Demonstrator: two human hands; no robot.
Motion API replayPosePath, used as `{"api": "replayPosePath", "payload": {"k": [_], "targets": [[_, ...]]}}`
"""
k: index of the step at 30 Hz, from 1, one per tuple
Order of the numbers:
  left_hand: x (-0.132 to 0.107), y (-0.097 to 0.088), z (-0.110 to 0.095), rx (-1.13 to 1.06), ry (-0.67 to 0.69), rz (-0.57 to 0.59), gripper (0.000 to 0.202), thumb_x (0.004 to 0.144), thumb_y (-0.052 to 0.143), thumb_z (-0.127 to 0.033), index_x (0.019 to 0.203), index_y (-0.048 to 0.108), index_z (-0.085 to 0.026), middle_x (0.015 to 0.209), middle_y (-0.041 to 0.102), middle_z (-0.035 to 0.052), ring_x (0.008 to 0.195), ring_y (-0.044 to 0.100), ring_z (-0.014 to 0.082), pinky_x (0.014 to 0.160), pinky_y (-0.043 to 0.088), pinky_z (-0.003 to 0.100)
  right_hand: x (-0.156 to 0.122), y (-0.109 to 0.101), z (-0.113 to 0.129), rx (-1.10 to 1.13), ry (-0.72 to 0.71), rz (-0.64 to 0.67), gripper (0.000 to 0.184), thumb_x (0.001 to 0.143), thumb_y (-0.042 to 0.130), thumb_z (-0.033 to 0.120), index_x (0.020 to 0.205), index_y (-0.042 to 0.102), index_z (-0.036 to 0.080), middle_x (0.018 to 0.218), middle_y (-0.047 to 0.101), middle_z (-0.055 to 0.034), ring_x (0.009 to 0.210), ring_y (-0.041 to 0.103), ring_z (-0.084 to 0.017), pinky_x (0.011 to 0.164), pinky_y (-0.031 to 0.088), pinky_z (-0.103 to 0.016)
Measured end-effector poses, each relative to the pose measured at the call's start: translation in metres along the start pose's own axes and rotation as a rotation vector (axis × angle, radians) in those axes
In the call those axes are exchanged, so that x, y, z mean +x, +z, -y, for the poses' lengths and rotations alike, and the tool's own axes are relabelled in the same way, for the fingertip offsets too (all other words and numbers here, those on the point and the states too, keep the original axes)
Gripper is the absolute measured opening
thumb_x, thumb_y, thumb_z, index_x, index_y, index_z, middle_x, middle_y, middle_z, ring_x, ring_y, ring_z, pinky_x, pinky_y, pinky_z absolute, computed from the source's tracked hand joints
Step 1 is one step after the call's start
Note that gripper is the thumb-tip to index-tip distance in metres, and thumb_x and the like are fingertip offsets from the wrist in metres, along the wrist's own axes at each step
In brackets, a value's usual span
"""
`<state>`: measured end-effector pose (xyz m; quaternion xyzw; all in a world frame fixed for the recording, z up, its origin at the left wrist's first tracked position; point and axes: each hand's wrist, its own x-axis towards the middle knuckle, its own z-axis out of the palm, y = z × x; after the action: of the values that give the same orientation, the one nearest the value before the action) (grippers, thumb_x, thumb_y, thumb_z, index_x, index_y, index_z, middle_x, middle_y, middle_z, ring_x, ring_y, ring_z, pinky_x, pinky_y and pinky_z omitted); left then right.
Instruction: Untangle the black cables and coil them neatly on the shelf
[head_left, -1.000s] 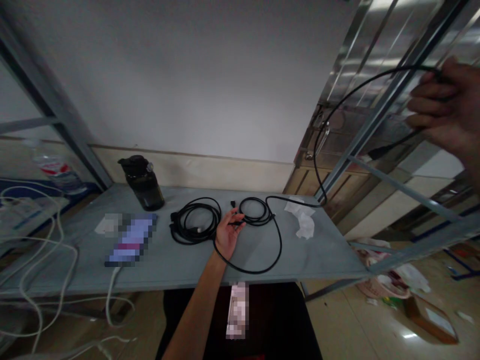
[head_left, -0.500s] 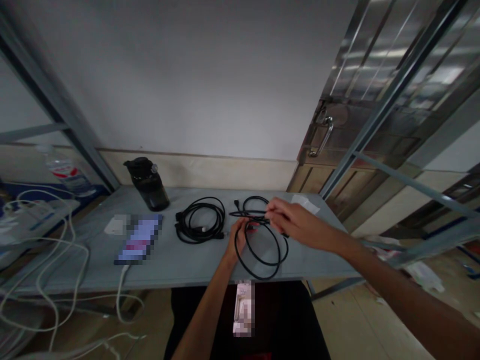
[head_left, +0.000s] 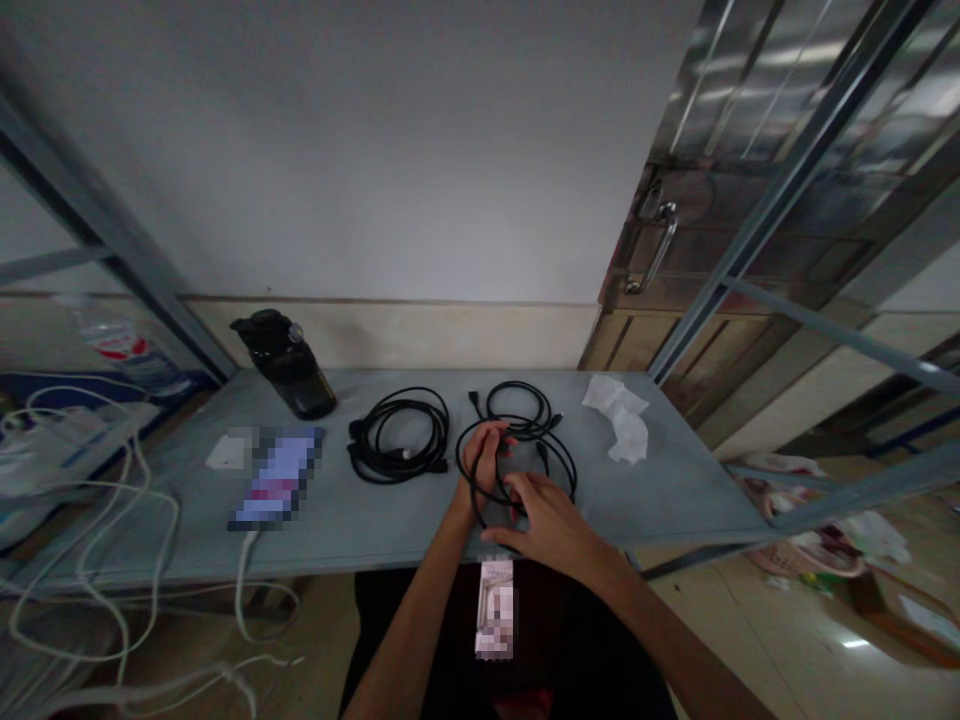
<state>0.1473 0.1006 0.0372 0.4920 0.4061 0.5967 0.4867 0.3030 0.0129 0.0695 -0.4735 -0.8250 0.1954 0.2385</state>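
A thin black cable point(head_left: 559, 462) lies in loose loops on the grey table point(head_left: 675, 490), right of centre. My left hand point(head_left: 484, 462) is closed round the left side of those loops. My right hand point(head_left: 544, 515) sits just in front of them, near the table's front edge, its fingers curled onto the cable's near loop. A second, thicker black cable point(head_left: 401, 450) lies coiled to the left, apart from both hands.
A dark bottle point(head_left: 289, 365) stands at the back left. A blurred phone point(head_left: 274, 478) with a white cord lies left of the coils. Crumpled white paper point(head_left: 622, 420) lies at the right. Metal frame bars rise on both sides; white cables point(head_left: 90, 500) hang at far left.
My right hand came down from high at the right, bringing the cable's long end with it, and now rests at the near loops. The cable is gathered into tighter loops round my left hand.
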Motion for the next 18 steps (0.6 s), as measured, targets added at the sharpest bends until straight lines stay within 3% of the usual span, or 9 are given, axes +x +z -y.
{"api": "replayPosePath", "payload": {"k": [5,9,11,13,16,18], "targets": [[0.000,0.001,-0.010,0.019,-0.003,0.007,0.042,0.107,0.064,-0.065,0.114,0.079,-0.026,0.105,0.081,0.0121,0.099,0.080,0.0324,0.079,0.067,0.044,-0.004,-0.001,0.001,-0.017,0.017,0.101,0.046,0.100,0.085,0.063,0.097,0.065,0.021,0.101,0.072,-0.0089,0.106,0.071,-0.031,0.102,0.054,-0.045],[0.000,0.001,-0.010,-0.001,0.003,0.021,0.047,0.106,0.064,-0.070,0.116,0.077,-0.026,0.114,0.081,0.0133,0.100,0.082,0.0330,0.079,0.068,0.045,-0.011,0.002,0.002,0.063,-0.022,0.122,0.042,0.108,0.076,0.060,0.097,0.063,0.022,0.106,0.073,-0.0087,0.109,0.070,-0.029,0.104,0.053,-0.043],[0.000,0.001,-0.007,-0.004,0.013,0.026,0.048,0.107,0.063,-0.069,0.119,0.076,-0.024,0.113,0.081,0.0130,0.101,0.082,0.0320,0.082,0.068,0.045,-0.011,0.002,0.003,0.159,-0.007,0.076,0.041,0.115,0.062,0.061,0.101,0.061,0.023,0.106,0.073,-0.0085,0.107,0.070,-0.027,0.099,0.053,-0.040],[0.000,0.001,-0.005,0.011,0.024,0.024,0.051,0.109,0.061,-0.069,0.121,0.075,-0.022,0.111,0.082,0.0124,0.101,0.082,0.0304,0.085,0.067,0.043,-0.007,-0.002,0.004,0.295,0.047,0.029,0.045,0.118,0.049,0.065,0.102,0.058,0.024,0.094,0.071,-0.0050,0.093,0.070,-0.024,0.088,0.053,-0.036],[-0.001,0.000,-0.003,0.030,0.038,0.013,0.055,0.107,0.062,-0.073,0.119,0.075,-0.021,0.105,0.082,0.0115,0.100,0.079,0.0285,0.083,0.066,0.040,0.001,-0.018,0.008,0.524,0.114,-0.084,0.054,0.118,0.037,0.073,0.093,0.050,0.027,0.070,0.057,0.0028,0.065,0.058,-0.018,0.070,0.047,-0.033],[-0.002,-0.001,-0.005,0.026,0.031,-0.002,0.054,0.107,0.062,-0.073,0.117,0.076,-0.021,0.100,0.081,0.0100,0.095,0.077,0.0266,0.075,0.064,0.036,0.004,-0.032,0.011,0.644,0.116,-0.193,0.057,0.119,0.033,0.073,0.086,0.044,0.028,0.065,0.048,0.0052,0.059,0.049,-0.016,0.065,0.043,-0.032]]}}
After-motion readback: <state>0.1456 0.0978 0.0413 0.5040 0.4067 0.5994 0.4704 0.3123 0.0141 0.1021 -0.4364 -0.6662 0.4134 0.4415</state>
